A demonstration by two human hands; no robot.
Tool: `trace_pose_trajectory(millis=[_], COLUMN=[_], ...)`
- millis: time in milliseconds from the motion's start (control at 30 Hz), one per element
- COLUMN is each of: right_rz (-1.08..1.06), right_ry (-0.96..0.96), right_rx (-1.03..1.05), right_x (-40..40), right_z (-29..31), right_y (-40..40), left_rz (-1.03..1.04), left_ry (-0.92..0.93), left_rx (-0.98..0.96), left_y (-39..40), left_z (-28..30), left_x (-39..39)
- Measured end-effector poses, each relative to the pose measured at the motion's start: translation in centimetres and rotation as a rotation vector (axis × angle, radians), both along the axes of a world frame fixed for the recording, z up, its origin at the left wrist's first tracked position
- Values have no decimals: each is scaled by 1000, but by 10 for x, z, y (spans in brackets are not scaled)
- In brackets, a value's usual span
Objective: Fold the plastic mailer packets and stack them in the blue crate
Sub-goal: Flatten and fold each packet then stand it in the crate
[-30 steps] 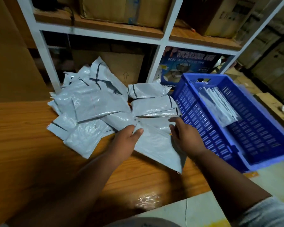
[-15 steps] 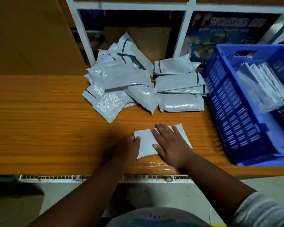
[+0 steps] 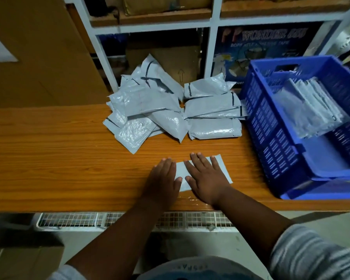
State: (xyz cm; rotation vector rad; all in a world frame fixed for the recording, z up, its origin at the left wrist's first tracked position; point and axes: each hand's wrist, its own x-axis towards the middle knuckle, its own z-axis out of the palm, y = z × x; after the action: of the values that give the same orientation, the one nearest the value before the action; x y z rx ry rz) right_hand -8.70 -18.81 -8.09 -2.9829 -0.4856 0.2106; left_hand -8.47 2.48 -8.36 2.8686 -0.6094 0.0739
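One grey plastic mailer packet (image 3: 222,168) lies flat near the front edge of the wooden table. My left hand (image 3: 164,178) presses its left end with straight fingers. My right hand (image 3: 206,176) lies flat across its middle, fingers spread. Behind it sits a loose pile of grey mailer packets (image 3: 170,112), several with black strips. At the right stands the blue crate (image 3: 271,142), holding a leaning stack of folded packets (image 3: 311,108) against its far side.
The wooden table (image 3: 49,158) runs left to right. A white metal shelf frame (image 3: 210,47) with cardboard boxes and a printed tape carton (image 3: 271,41) stands behind the pile. A wire grille (image 3: 69,220) lies below the table's front edge.
A packet was pulled from the pile to the table's front edge. Both hands moved from gripping it to pressing it flat; my left hand's fingers have straightened.
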Motion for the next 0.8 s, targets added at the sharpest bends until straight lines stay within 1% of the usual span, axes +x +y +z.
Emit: trace_pose_trajectory(millis=[100,167,267,400,533,633,733,767,800], right_rz=[30,113,171,147,107,60,-53,-76,-68], right_ry=[-68,-105,-112,-121,-122,-98,-16,10,10], right_rx=[22,19,-14,16,66,160,404,477,511], right_x=[3,7,7,8,11,13,21,23,24], right_z=[11,13,1,-14,-15,-13,-4,1,6], right_y=[7,14,20,18,22,24,21,18,14], left_rz=[1,11,14,3,5,5,-22,-26,-31], left_ry=[43,49,35,37,37,21,-6,19,48], left_rx=[157,190,193,166,145,151,70,53,77], left_y=[5,4,4,5,5,-2,-14,-17,-19], left_z=[-10,-9,-11,-14,-18,-5,3,1,-2], left_x=[3,3,2,2,3,7,13,15,17])
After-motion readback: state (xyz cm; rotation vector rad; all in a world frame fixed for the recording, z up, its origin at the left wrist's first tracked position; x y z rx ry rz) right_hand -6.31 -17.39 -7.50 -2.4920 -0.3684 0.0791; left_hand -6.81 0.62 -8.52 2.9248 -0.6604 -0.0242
